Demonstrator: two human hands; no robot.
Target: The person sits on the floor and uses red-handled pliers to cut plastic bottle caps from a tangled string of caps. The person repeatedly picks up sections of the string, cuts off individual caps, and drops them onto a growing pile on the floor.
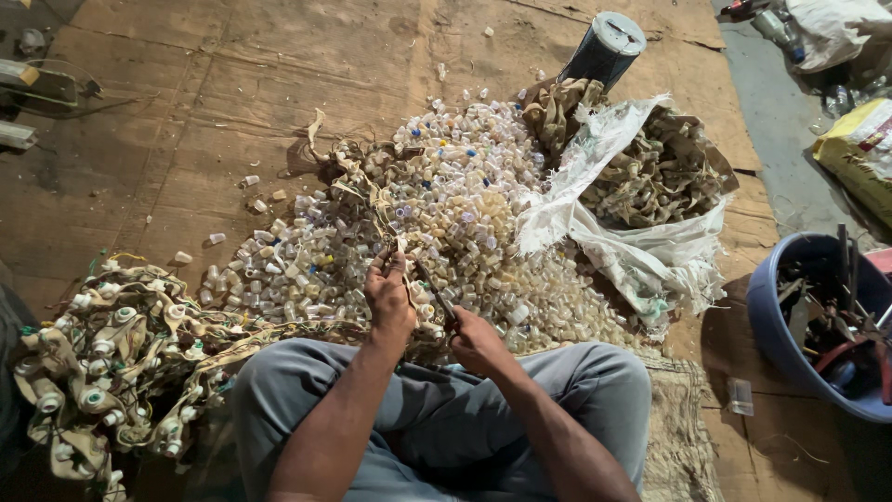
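Observation:
My left hand (388,296) grips a beige strap (372,200) that runs up over a big heap of small pale plastic caps (465,200). My right hand (476,339) holds a dark cutting tool (435,290) whose tip points at the strap just beside my left hand. Both hands hover over the near edge of the heap, above my knees in grey trousers (437,409). To my left lies a tangle of beige straps with white caps still fixed on them (111,363).
A torn white sack (641,251) at the right holds a pile of bare beige straps (655,177). A dark cylinder can (602,48) stands behind it. A blue tub of metal tools (818,325) sits at the far right. Brown cardboard (204,93) covers the floor.

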